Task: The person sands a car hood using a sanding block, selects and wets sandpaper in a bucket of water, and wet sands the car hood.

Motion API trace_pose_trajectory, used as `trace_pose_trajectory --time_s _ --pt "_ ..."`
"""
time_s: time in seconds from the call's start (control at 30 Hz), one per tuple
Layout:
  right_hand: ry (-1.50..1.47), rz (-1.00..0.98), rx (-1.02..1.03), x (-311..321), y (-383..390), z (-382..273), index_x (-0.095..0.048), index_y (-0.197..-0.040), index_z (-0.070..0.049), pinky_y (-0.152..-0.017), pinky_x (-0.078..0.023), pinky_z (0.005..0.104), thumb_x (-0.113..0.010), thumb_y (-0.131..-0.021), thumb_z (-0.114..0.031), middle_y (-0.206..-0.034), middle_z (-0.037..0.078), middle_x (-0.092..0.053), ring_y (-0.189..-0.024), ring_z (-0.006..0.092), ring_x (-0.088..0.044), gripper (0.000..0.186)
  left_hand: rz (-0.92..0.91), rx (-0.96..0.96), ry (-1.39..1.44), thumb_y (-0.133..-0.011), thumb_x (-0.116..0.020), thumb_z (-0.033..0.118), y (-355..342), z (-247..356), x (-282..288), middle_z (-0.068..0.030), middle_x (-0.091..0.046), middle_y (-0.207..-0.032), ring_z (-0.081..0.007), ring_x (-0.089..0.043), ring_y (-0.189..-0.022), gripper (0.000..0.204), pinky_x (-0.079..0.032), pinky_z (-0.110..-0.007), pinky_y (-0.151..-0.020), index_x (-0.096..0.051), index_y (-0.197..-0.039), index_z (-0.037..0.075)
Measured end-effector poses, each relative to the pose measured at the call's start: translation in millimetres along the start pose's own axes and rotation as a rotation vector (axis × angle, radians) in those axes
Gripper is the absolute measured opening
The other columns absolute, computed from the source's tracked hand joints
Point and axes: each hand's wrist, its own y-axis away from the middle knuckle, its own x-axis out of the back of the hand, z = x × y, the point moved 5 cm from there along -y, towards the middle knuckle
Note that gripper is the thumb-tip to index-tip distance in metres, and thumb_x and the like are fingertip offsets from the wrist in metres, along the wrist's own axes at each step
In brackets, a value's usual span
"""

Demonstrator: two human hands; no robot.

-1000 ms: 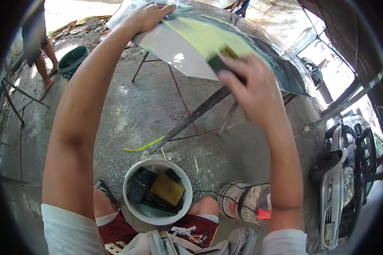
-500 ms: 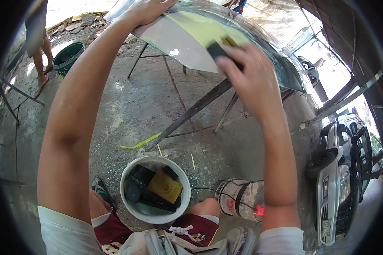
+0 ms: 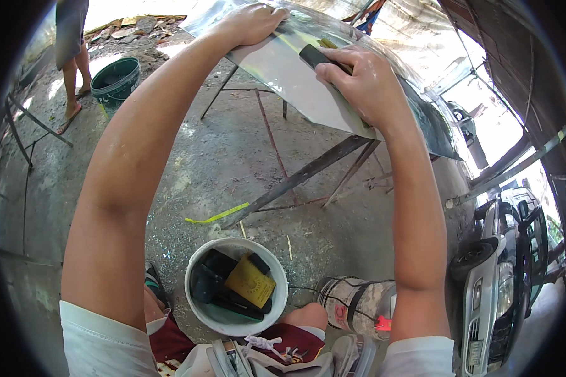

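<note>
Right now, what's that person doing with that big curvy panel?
The person's right hand has its grip around a dark block at the big curved panel, which sits on a metal stand. The left hand lies on the panel's far left part. Between the person's legs, a white bucket holds black pieces and a yellow piece.

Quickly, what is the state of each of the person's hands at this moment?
Left hand: open, resting on the panel near its edge.
Right hand: closed, holding a dark block over the panel.
</note>
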Motion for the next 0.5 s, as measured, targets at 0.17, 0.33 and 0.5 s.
trace_pose_trajectory --time_s 0.17,0.33,0.5 --pt "0.020 0.010 0.078 15 58 2 -0.073 -0.125 -0.008 -0.097 -0.050 0.0422 -0.066 -0.090 -0.035 -0.110 0.019 -0.072 -0.104 0.0322 -0.067 0.045 0.064 -0.038 -0.153 -0.106 -0.037 0.021 32 -68 8 -0.0164 -0.052 -0.150 -0.0354 -0.054 -0.133 0.043 -0.043 -0.043 -0.113 -0.048 -0.148 0.016" --pt "-0.016 -0.183 0.115 -6 -21 11 -0.070 -0.132 -0.016 -0.094 -0.052 0.0405 -0.066 -0.088 -0.034 -0.123 0.016 -0.071 -0.107 0.0303 -0.067 0.048 -0.052 0.303 0.099 -0.108 -0.032 0.024 34 -59 2 -0.0081 -0.040 -0.161 -0.0331 -0.050 -0.139 0.045 -0.038 -0.041 -0.118 -0.049 -0.147 0.010" --pt "0.059 -0.232 0.118 -71 -159 7 -0.067 -0.135 -0.019 -0.097 -0.052 0.0421 -0.064 -0.090 -0.039 -0.124 0.017 -0.071 -0.109 0.0330 -0.068 0.050 -0.017 0.231 0.122 -0.109 -0.026 0.043 28 -75 -9 -0.0081 -0.044 -0.159 -0.0332 -0.048 -0.140 0.054 -0.037 -0.043 -0.117 -0.045 -0.154 0.019"
